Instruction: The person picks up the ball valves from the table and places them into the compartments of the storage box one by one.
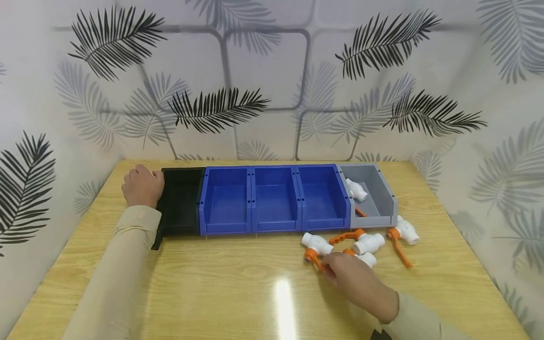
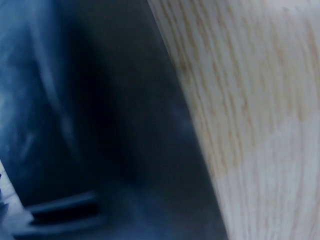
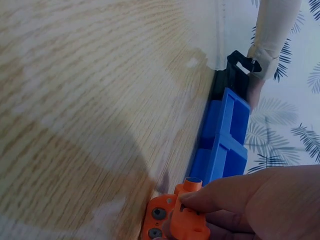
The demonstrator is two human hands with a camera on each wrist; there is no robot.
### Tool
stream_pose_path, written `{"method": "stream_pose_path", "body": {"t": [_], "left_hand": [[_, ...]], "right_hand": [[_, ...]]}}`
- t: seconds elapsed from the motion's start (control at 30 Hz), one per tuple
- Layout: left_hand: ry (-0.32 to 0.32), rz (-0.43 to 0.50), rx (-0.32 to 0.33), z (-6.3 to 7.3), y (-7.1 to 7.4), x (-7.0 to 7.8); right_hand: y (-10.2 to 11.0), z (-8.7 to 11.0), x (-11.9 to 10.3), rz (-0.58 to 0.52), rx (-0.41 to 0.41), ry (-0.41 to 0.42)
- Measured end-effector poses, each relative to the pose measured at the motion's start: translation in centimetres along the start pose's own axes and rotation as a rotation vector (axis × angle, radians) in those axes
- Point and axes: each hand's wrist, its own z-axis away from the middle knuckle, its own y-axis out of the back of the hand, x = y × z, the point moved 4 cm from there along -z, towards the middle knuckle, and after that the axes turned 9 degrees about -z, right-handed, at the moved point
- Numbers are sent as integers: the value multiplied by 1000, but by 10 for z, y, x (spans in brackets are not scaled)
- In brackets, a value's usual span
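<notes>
My right hand [image 1: 354, 283] pinches the orange handle [image 3: 189, 220] of a white plastic ball valve [image 1: 318, 243] on the table, in front of the rightmost blue bin. Beside that hand lie two more such valves: one ball valve [image 1: 369, 243] in full sight, another [image 1: 367, 259] partly covered by the hand. At the far left, my left hand [image 1: 142, 185] grips the left side of a black bin [image 1: 182, 200]; its fingertips are hidden. The left wrist view shows only the dark bin wall [image 2: 150, 100], blurred, beside the wood.
Three blue bins [image 1: 229, 227] stand in a row between the black bin and a grey bin [image 1: 374, 220]. A white valve [image 1: 357, 190] lies inside the grey bin. Another valve [image 1: 409, 231] sits at its front right corner. A patterned wall covering [image 1: 272, 71] rises behind the table [image 1: 212, 283].
</notes>
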Motion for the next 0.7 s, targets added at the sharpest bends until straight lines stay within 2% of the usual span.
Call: {"method": "stream_pose_path", "body": {"t": [0.23, 0.47, 0.7], "left_hand": [[4, -1, 25, 2, 2, 2], [8, -4, 29, 1, -2, 1], [9, -8, 18, -1, -4, -2]], "right_hand": [[0, 0, 3, -6, -2, -12], [-6, -1, 6, -24, -48, -8], [-7, 0, 6, -18, -20, -17]]}}
